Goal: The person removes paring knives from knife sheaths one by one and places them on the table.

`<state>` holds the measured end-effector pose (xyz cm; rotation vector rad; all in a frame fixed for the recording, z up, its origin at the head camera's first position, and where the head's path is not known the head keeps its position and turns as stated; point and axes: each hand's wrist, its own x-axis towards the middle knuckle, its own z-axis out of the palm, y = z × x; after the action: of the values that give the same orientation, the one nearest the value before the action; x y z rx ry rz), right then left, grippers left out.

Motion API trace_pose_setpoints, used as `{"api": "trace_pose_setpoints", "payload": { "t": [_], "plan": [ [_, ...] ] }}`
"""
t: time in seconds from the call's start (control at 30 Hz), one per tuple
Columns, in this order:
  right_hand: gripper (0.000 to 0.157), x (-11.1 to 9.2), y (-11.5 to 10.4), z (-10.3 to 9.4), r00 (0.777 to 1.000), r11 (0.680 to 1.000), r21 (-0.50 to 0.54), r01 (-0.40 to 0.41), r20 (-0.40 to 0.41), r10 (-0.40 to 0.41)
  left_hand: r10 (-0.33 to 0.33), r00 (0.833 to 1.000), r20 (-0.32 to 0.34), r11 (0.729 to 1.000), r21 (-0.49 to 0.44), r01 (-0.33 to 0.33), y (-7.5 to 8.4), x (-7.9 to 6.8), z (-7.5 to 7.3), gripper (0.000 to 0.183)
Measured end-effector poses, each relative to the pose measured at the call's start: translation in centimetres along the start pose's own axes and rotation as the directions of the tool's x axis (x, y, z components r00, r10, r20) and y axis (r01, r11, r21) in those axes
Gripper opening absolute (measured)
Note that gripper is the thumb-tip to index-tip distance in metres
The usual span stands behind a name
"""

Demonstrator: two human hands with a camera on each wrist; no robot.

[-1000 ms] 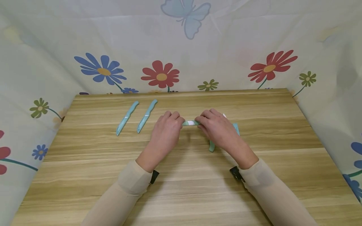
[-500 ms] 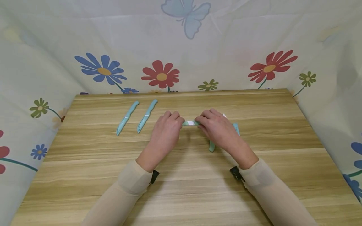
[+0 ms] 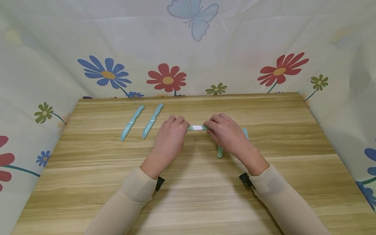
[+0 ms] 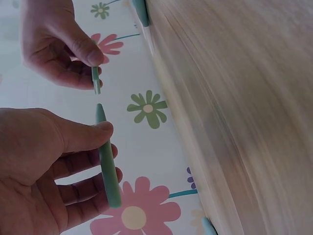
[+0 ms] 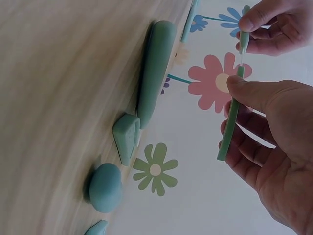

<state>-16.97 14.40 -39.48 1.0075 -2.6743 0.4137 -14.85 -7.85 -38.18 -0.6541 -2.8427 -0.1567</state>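
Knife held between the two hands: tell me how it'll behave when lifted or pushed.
The knife is probably stiff: its pale blade runs straight between sheath and handle. Its slim build suggests little weight. The smooth-looking, rounded handle may slip or roll.

Green knife (image 4: 108, 169) | white blade (image 3: 197, 128) partly bared from sheath (image 5: 230, 128) | raised crosswise

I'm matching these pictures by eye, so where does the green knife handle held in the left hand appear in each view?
Head: the green knife handle is near the centre, only a short end showing beyond the left hand.
Left wrist: left of centre, mostly in the lower half, nearly upright.
Right wrist: top right, partly covered by the same hand.
Shared landmark: the right hand, holding the green sheath.
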Motion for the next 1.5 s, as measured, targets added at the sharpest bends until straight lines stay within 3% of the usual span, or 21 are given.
{"api": "trace_pose_setpoints", "payload": {
  "t": [1.5],
  "plan": [
    [0.025, -0.12, 0.46, -0.56, 0.999, 1.000, -0.006, -0.030, 0.015, 0.031, -0.042, 0.998, -0.037, 0.999, -0.008, 0.042, -0.65, -0.06, -0.10, 0.012]
  ]
}}
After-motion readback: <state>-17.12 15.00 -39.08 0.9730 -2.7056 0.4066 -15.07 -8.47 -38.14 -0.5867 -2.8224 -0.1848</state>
